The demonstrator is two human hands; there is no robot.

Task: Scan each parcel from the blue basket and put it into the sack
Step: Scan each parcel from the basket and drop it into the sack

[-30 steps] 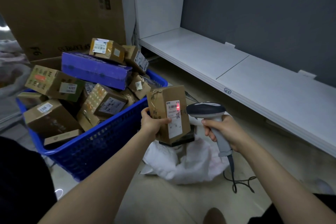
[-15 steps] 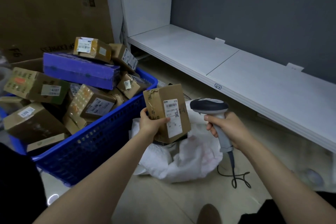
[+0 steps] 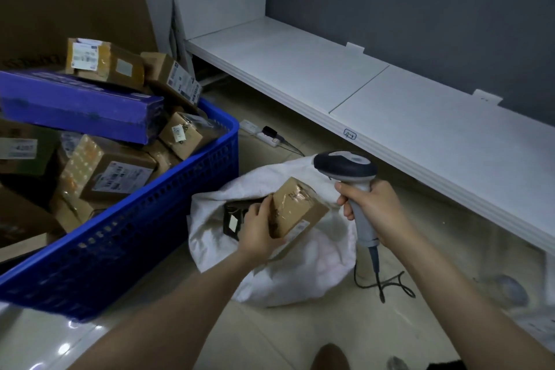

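With the scan apparently done, the left hand (image 3: 258, 231), gripping the brown parcel (image 3: 295, 210), has lowered it from the scanner (image 3: 345, 165) to the white sack (image 3: 300, 276) mouth, right of the blue basket (image 3: 150, 219); the right hand (image 3: 375, 213) grips the scanner's handle.

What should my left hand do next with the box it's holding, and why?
Probably lower it a little and let go. Your left hand grips the brown box, tilted, right over the open mouth of the white sack, above a dark parcel already inside, and your right hand holds the scanner off to the side.
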